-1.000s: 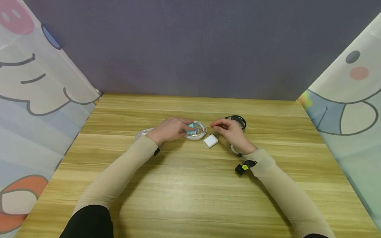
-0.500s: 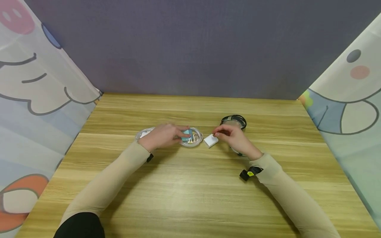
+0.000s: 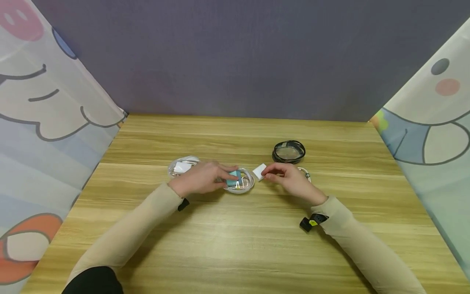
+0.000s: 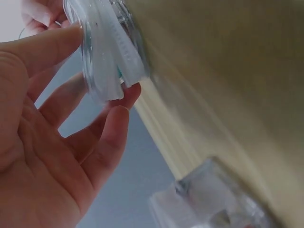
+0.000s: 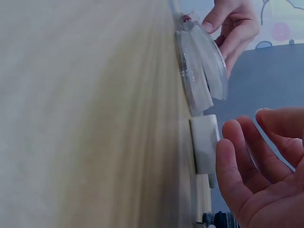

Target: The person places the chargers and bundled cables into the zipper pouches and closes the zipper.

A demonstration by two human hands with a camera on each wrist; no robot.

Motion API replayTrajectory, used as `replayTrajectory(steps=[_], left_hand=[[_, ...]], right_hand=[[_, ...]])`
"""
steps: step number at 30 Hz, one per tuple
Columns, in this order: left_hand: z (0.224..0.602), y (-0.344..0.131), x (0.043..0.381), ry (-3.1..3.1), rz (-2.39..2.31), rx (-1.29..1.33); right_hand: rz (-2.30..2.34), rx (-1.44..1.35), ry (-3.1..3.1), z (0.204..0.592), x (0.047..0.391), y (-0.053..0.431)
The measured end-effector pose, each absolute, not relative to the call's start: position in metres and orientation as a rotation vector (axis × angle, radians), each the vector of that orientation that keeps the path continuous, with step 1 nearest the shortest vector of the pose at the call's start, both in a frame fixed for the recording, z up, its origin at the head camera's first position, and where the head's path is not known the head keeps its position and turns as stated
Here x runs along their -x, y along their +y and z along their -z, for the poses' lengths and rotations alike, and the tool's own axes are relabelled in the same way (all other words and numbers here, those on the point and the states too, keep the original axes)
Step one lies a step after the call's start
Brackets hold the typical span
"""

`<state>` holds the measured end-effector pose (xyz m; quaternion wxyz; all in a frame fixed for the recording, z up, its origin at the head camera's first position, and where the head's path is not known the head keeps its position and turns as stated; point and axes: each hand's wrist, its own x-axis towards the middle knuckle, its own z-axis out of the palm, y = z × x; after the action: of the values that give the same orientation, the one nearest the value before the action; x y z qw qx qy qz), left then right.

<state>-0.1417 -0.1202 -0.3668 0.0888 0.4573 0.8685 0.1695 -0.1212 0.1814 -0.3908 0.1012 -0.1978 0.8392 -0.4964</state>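
Observation:
My left hand [image 3: 201, 177] grips a coiled white cable in clear packaging [image 3: 248, 184] with a teal label at its left side. In the left wrist view, thumb and fingers hold the pack [image 4: 107, 52] by its edge. A white plug adapter [image 3: 259, 172] lies just right of that pack. My right hand [image 3: 293, 179] is at the adapter's right side, its fingers loosely bent. In the right wrist view the fingertips [image 5: 227, 152] are right beside the adapter [image 5: 205, 144]; whether they touch it I cannot tell.
Another clear pack with a white piece [image 3: 182, 168] lies left, partly behind my left hand. A black coiled cable [image 3: 289, 152] sits behind my right hand. Part of a thin white cable [image 3: 305, 173] shows beside the right hand. A grey panel [image 3: 242, 61] stands at the table's back.
My left hand has drawn the coiled cable pack nearer to me. The right hand has come down toward me from behind the adapter to its right side.

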Motion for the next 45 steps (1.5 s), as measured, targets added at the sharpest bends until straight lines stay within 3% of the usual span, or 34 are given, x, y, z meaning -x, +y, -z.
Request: replayTrajectory(steps=[28,45], left_hand=[[0.367,-0.101,0.126,2.492,-0.553,-1.464],[0.37,-0.104,0.128,2.445,-0.586,-1.471]], right_hand=[[1.232,0.842,2.459,0.397,0.127,0.164],[0.961,0.762,2.668,0.397,0.125,0.158]])
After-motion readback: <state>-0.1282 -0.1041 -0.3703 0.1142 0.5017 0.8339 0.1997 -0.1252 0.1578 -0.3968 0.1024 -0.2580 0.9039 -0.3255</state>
